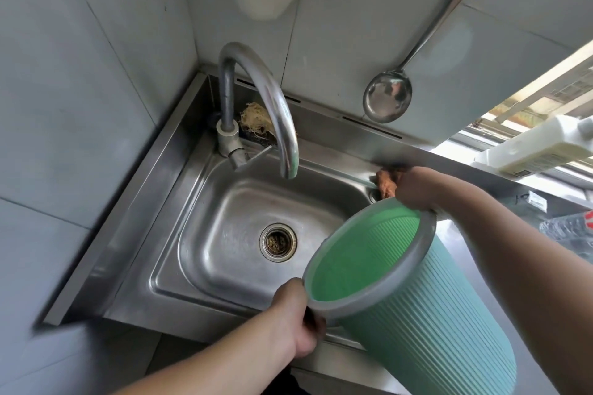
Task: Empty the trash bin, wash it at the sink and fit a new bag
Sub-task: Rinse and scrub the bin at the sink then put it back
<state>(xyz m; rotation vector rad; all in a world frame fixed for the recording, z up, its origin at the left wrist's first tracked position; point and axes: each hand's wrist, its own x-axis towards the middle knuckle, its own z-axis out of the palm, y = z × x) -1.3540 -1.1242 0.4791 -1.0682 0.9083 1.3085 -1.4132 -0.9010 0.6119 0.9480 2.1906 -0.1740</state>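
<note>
both hands (296, 319) (414, 187) grip bin (417, 308) rim — opposite sides, tilted over sink (205, 228).

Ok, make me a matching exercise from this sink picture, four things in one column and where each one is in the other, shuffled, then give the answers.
Things:
1. ribbed green plastic trash bin
2. steel ladle
3. curved metal tap
4. round drain strainer

Places:
A. hanging on the tiled wall
B. in the floor of the steel sink basin
C. standing at the sink's back left corner
D. tilted over the sink, left hand and right hand holding its grey rim

Pairs: 1-D, 2-A, 3-C, 4-B
</note>
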